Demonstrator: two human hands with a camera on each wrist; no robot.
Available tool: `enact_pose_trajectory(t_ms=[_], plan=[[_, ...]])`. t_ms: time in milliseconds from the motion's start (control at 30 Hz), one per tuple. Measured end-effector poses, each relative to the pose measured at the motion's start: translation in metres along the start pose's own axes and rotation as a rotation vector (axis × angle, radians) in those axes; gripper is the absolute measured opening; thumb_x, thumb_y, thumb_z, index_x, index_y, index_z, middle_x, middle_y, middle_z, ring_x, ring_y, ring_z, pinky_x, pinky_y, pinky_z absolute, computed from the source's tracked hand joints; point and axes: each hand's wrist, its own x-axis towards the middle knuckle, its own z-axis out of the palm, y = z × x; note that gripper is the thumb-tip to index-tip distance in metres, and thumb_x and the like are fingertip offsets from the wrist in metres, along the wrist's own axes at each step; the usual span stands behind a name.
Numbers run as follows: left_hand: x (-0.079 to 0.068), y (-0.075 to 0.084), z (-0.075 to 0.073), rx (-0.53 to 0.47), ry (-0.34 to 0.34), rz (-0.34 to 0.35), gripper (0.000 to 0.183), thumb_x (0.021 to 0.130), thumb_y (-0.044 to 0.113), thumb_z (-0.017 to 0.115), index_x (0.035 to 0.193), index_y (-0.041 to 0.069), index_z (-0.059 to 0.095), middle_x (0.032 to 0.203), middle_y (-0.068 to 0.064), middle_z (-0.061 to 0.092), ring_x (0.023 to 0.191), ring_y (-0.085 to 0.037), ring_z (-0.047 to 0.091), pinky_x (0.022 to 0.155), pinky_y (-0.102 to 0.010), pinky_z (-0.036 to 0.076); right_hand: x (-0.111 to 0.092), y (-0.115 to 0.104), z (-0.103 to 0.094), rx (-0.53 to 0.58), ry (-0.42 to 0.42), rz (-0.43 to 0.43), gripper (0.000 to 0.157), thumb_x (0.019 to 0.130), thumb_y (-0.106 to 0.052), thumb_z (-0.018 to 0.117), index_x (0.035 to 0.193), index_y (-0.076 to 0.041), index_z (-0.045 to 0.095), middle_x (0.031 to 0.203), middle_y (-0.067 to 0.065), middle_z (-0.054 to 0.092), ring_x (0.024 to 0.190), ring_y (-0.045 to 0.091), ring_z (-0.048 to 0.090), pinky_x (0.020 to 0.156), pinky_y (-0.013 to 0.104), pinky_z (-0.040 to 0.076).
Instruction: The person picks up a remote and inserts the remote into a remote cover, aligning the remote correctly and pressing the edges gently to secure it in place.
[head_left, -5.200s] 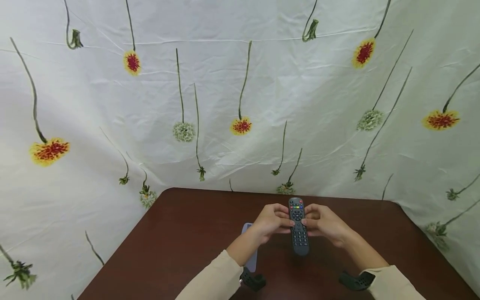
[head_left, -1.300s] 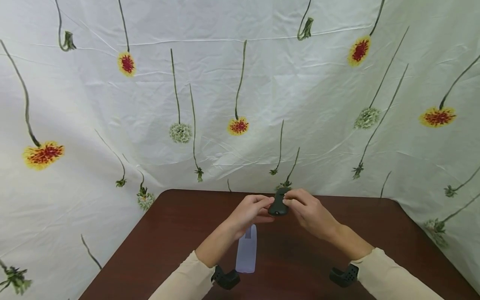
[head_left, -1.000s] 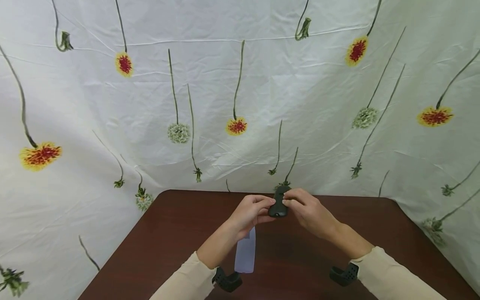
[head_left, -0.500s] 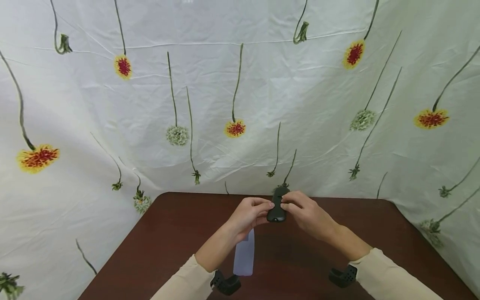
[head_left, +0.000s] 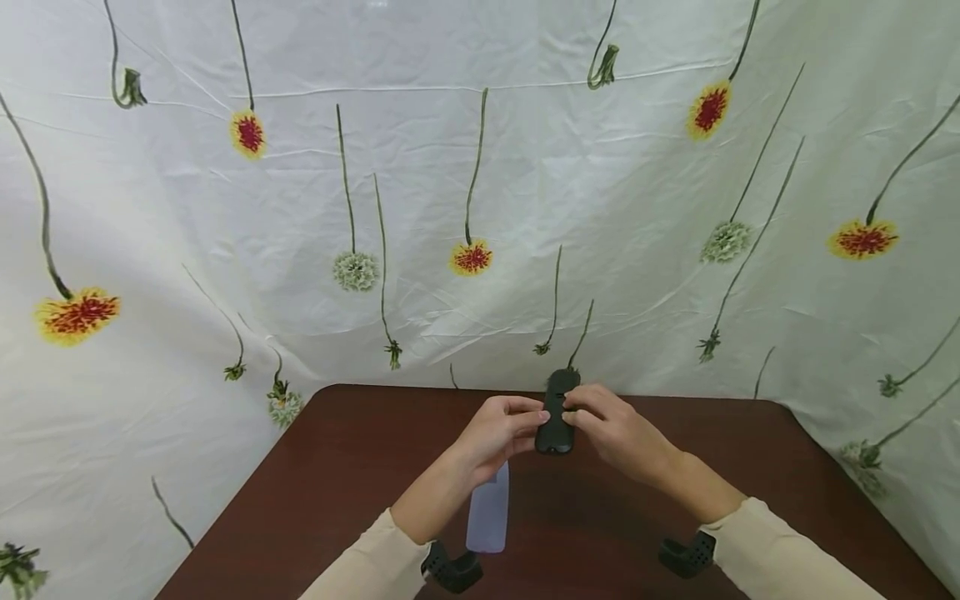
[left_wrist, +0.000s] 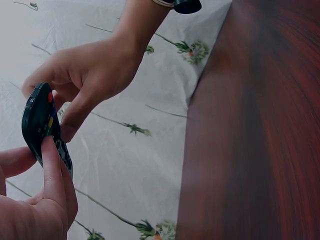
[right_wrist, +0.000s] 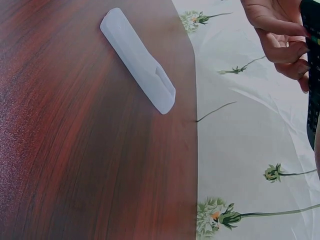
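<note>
A dark remote control [head_left: 557,410] is held up above the table, its back toward the head view. My left hand [head_left: 498,435] grips its left edge between thumb and fingers. From the other side my right hand [head_left: 622,429] pinches the right edge, thumb and index finger near the middle of the back. Coloured buttons on the remote [left_wrist: 49,117] show in the left wrist view, facing away from the head camera. Below the left forearm lies a pale lavender remote cover [head_left: 488,512], partly hidden by that hand; its slot shows in the right wrist view, where the cover [right_wrist: 135,57] lies whole.
The dark reddish-brown table [head_left: 360,483] reaches back to a white cloth [head_left: 420,192] printed with flowers, which hangs behind and at the sides. Black bands with camera mounts [head_left: 453,571] sit at both wrists, above the table.
Earlier the remote's buttons faced the head camera; now its back does. Over the last second its near end has tipped lower, showing more of the back. Both hands keep their hold.
</note>
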Motion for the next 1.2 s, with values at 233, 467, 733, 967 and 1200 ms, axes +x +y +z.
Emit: enact_pose_trajectory(t_ms=[233, 467, 733, 967, 1200], plan=[[-0.0014, -0.0007, 0.0009, -0.015, -0.015, 0.026, 0.029, 0.1, 0.002, 0.066, 0.124, -0.014, 0.063, 0.116, -0.022, 0.069, 0.098, -0.024, 0.073, 0.081, -0.034, 0.06, 0.0009, -0.0014, -0.0023, 0.011, -0.009, 0.017, 0.032, 0.111, -0.012, 0.036, 0.106, 0.0, 0.065, 0.121, 0.017, 0.059, 0.111, 0.03, 0.059, 0.089, 0.04, 0.055], [-0.0023, -0.0015, 0.0009, 0.018, -0.002, 0.039, 0.033, 0.1, 0.001, 0.066, 0.129, -0.013, 0.06, 0.112, -0.017, 0.071, 0.097, -0.023, 0.072, 0.082, -0.036, 0.06, 0.0036, -0.0031, -0.0046, 0.016, -0.024, 0.041, 0.028, 0.11, -0.013, 0.041, 0.106, -0.002, 0.066, 0.121, 0.016, 0.06, 0.111, 0.03, 0.06, 0.09, 0.04, 0.055], [-0.0016, -0.0033, 0.0016, 0.074, 0.027, 0.066, 0.032, 0.098, -0.001, 0.067, 0.127, -0.012, 0.062, 0.103, -0.012, 0.069, 0.087, -0.019, 0.07, 0.076, -0.035, 0.061, 0.003, -0.0026, -0.0057, -0.011, -0.01, 0.05, 0.033, 0.11, -0.019, 0.043, 0.109, -0.003, 0.071, 0.119, 0.014, 0.062, 0.111, 0.03, 0.062, 0.088, 0.04, 0.057], [-0.0029, -0.0006, -0.0003, 0.121, 0.046, 0.105, 0.034, 0.097, -0.001, 0.068, 0.129, -0.011, 0.06, 0.107, -0.013, 0.065, 0.088, -0.02, 0.069, 0.078, -0.038, 0.061, 0.0018, -0.0016, -0.0093, -0.006, 0.026, 0.107, 0.017, 0.105, -0.011, 0.06, 0.111, -0.002, 0.074, 0.117, 0.013, 0.064, 0.107, 0.029, 0.064, 0.086, 0.04, 0.057], [-0.0046, 0.0001, 0.002, 0.127, 0.057, 0.123, 0.033, 0.097, -0.001, 0.069, 0.128, -0.009, 0.059, 0.108, -0.015, 0.063, 0.091, -0.025, 0.07, 0.081, -0.041, 0.06, 0.002, -0.0036, -0.0072, 0.117, 0.128, 0.265, 0.042, 0.077, 0.014, 0.083, 0.115, -0.002, 0.073, 0.115, 0.01, 0.064, 0.102, 0.026, 0.065, 0.081, 0.034, 0.056]])
